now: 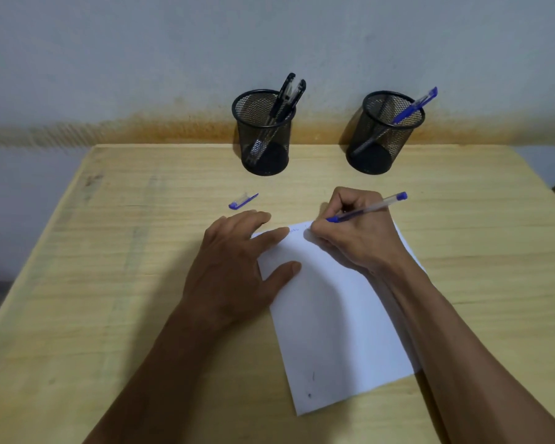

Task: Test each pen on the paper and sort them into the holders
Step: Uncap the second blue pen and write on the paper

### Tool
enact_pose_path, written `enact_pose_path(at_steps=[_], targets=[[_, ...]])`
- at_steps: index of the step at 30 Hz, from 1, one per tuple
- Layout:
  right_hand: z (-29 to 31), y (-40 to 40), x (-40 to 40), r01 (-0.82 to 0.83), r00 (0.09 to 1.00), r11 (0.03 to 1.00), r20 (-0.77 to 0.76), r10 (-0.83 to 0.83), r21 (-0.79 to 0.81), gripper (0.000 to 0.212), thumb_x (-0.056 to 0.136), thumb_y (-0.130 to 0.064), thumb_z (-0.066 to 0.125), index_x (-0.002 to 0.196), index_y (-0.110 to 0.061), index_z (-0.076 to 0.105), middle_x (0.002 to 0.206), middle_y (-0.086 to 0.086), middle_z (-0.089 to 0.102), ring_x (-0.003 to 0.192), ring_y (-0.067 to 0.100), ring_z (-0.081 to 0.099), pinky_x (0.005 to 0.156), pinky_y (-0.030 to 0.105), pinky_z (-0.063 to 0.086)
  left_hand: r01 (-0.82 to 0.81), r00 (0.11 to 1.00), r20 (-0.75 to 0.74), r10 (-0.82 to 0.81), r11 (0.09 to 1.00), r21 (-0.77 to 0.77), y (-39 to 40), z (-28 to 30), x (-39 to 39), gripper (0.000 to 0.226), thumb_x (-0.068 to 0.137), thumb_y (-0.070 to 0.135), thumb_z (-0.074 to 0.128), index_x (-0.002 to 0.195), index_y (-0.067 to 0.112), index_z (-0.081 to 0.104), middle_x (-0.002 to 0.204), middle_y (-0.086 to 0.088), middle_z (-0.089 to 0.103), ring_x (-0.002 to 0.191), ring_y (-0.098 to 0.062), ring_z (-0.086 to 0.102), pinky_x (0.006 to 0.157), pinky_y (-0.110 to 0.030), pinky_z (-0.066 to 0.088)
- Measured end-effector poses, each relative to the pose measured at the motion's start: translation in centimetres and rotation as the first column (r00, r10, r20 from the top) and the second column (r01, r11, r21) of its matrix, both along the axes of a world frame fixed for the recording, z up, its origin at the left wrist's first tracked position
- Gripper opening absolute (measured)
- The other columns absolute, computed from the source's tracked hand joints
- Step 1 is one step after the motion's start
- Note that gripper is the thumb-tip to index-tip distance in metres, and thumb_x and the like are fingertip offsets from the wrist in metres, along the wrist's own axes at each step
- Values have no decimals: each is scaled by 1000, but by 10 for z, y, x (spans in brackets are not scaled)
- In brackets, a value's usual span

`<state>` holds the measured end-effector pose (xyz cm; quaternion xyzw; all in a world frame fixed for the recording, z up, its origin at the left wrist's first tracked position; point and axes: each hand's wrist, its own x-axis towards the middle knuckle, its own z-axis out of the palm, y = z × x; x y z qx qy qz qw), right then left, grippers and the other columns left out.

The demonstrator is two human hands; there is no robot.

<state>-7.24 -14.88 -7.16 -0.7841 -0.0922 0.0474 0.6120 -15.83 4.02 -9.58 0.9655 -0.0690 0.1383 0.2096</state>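
The sheet of white paper (pixel 334 315) is lying on the wooden table (pixel 109 283), and everything else is placed here against it. The right hand (pixel 359 232) is resting on the paper's far right part, its fingers curled tightly round a blue pen (pixel 366 208); the pen's tip is pointing down at the paper's far edge while its blue end is sticking out up and to the right. Whether the tip is actually touching the sheet is hard to say, since the fingers are hiding it. A few faint blue marks are showing near that far edge. The left hand (pixel 237 261) is lying flat with fingers straight and spread, holding nothing, its forefinger and thumb pressing on the paper's left edge.

A blue pen cap (pixel 242 201) is lying on the table just beyond the paper's far left corner. Farther beyond the paper, by the wall, two black mesh holders are standing upright: the left holder (pixel 265 136) is carrying black pens (pixel 287 94), and the right holder (pixel 383 136) is carrying one blue capped pen (pixel 414 105) leaning rightward.
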Motion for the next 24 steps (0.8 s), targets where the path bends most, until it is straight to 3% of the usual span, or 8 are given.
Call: enact_pose_path(at_steps=[5,9,24], targets=[[-4,1,1,5,1000,1000,5,-5,17,20,70,8,76,66,3,57,60,26,65,47,28,58,49,39,50,-3,1000,-18,3,1000,-8,0,3,-1,51,81,63,57,119,31,67,132,-2,61,124,-24,55,104,-48,40],[-4,0,1,52,998,996,26,-54,74,19,70,13,70,67,9,51,61,35,58,47,24,53,49,35,47,-8,1000,-14,8,1000,-13,-1,3,-1,51,81,63,57,119,31,67,132,-2,61,124,-23,55,104,-47,39],[-14,-2,6,14,999,999,36,-15,33,20,64,-2,72,64,1,53,58,29,59,48,28,55,48,47,50,-17,1000,-23,17,1000,-4,0,3,1,51,81,64,56,119,32,67,132,-2,62,123,-23,55,105,-46,39]])
